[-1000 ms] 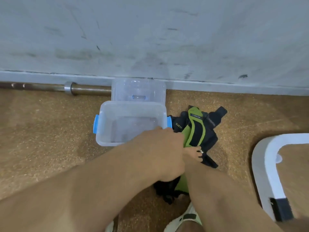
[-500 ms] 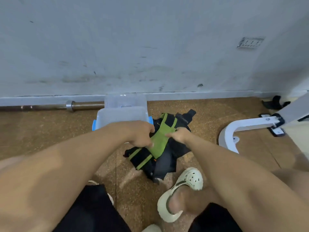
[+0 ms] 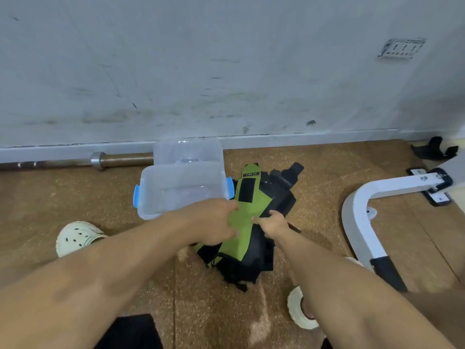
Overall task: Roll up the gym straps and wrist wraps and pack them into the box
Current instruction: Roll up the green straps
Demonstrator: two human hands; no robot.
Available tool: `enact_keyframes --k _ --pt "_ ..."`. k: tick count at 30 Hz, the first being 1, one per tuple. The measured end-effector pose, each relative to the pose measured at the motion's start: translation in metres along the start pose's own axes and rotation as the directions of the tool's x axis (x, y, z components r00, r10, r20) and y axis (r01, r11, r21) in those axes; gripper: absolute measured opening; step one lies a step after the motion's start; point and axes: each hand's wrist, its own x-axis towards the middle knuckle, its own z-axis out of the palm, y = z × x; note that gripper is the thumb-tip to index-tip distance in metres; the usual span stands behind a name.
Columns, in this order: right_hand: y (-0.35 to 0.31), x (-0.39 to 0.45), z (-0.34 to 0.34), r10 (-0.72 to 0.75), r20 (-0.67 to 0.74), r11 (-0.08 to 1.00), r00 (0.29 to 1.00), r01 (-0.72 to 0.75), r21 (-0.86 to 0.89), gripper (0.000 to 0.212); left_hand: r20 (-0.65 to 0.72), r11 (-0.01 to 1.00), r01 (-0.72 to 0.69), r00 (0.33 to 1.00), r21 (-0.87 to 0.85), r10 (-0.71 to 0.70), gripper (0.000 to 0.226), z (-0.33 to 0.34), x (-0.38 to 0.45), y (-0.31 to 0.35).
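Both hands pinch green wrap [image 3: 247,210] mid-length: left hand [image 3: 216,222], right hand [image 3: 273,222]. Long axis runs away toward wall; box [image 3: 176,190] just left, nearer left hand.

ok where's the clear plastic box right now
In the head view, the clear plastic box with blue latches sits open on the brown floor left of centre, beside the green and black straps, its lid leaning on the wall behind.

Cork floor [image 3: 75,197]: clear box [image 3: 181,190] w/ lid [image 3: 188,152], strap pile [image 3: 251,248], barbell [image 3: 75,161], bench base [image 3: 364,222].
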Motion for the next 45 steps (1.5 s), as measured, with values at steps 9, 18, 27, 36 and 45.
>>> enact_keyframes --k 9,18,27,36,45 --pt "0.000 0.060 0.071 0.284 -0.050 0.862 0.958 -0.232 0.450 0.084 0.023 0.997 -0.028 0.999 0.073 0.026 0.061 -0.004 0.012 -0.004" --pt "-0.041 0.032 0.033 -0.083 -0.191 0.992 0.978 0.100 0.082 0.019 -0.006 0.999 -0.036 0.999 -0.004 0.036 0.071 -0.019 0.014 -0.002" --pt "-0.160 -0.059 -0.105 -0.550 -0.133 0.834 0.825 0.535 -0.133 0.019 -0.202 0.896 -0.086 0.979 -0.435 -0.003 0.069 -0.033 0.002 -0.005" --pt "-0.150 -0.185 -0.113 -0.725 0.354 0.659 0.591 0.745 0.107 0.053 -0.260 -0.034 -0.263 0.964 -0.964 -0.061 0.054 -0.059 -0.017 0.007" --pt "-0.146 -0.182 -0.077 -0.518 0.347 0.850 0.782 0.423 0.315 0.025 -0.360 -0.025 -0.374 0.907 -0.927 -0.218 0.033 -0.065 -0.026 -0.005"
